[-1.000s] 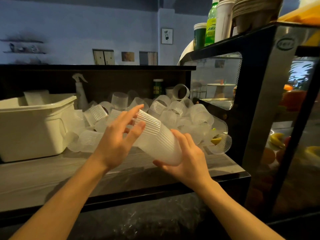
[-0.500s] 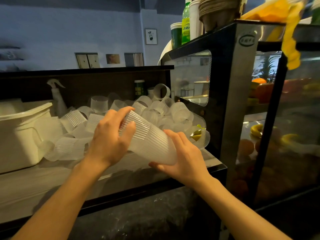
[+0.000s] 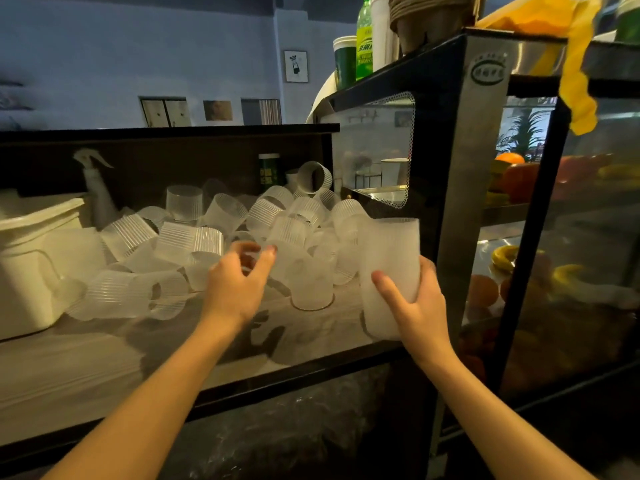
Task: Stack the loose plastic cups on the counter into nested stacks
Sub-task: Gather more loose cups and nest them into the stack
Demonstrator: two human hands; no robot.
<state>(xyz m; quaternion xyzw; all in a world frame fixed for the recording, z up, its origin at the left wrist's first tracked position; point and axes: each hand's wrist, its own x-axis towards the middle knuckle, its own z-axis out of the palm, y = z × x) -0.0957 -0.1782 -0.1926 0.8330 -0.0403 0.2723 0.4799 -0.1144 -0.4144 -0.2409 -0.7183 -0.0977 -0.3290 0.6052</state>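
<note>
Gripping a nested stack of cups point(image 3: 389, 271), the right hand point(image 3: 414, 308) has its thumb across the near face and its fingers curled round the far side, holding the stack upright with the mouth up above the right end of the counter point(image 3: 104, 358); the stack is blurred, so how many cups are nested in it cannot be told. One other hand is in view: the left hand point(image 3: 237, 289) hovers over the counter with fingers loosely curled and spread, holding nothing, its fingertips just short of the heap of loose cups point(image 3: 221, 237). The heap runs from a cream tub point(image 3: 31, 271) on the left to a glass display case point(image 3: 460, 188) on the right; the cups in it number well over a dozen, too overlapped for an exact count. Each is frosted, translucent plastic with fine vertical ribs round the upper band and a smooth lower part. Most lie on their sides pointing different ways, some already slotted in pairs; one cup point(image 3: 313, 289) stands mouth down on the counter between the two hands. Behind the heap stand one white spray bottle point(image 3: 98, 192) and one dark green can point(image 3: 269, 171). On top of the case are one green bottle point(image 3: 364, 39) and one green cup point(image 3: 344, 60)
</note>
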